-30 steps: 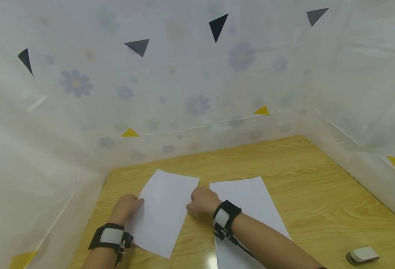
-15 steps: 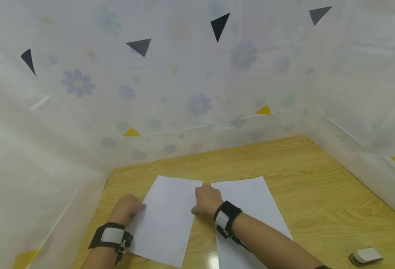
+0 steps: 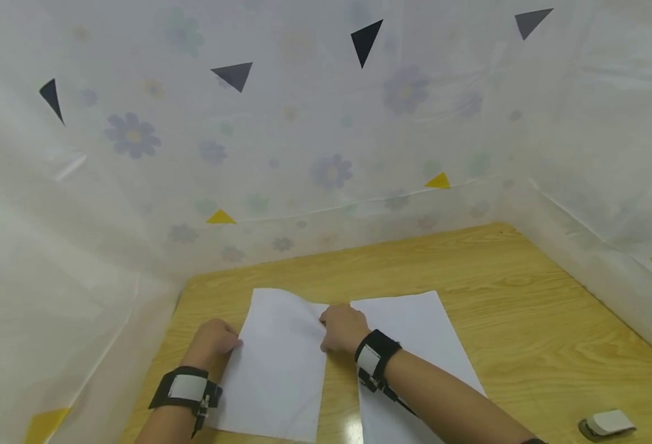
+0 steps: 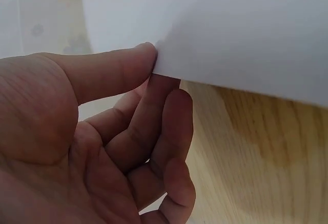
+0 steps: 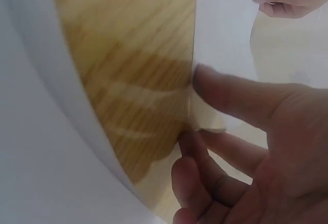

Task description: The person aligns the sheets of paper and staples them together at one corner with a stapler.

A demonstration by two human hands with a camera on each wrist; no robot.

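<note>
Beside the second sheet (image 3: 414,333), the left hand (image 3: 211,343) and right hand (image 3: 343,327) pinch the paper (image 3: 281,370), now squared and buckling upward.

We hold both forearms out ahead of us, each wrist wrapped in a black band. Our left hand (image 3: 210,344) lies low, its thumb (image 4: 110,67) stretched straight over the curled fingers (image 4: 169,131) beneath, pinching. Our right hand (image 3: 343,327) reaches across towards the left, knuckles up, thumb (image 5: 230,93) extended above its bent fingers (image 5: 197,175), pinching likewise. The two hands sit near each other, apart.
</note>
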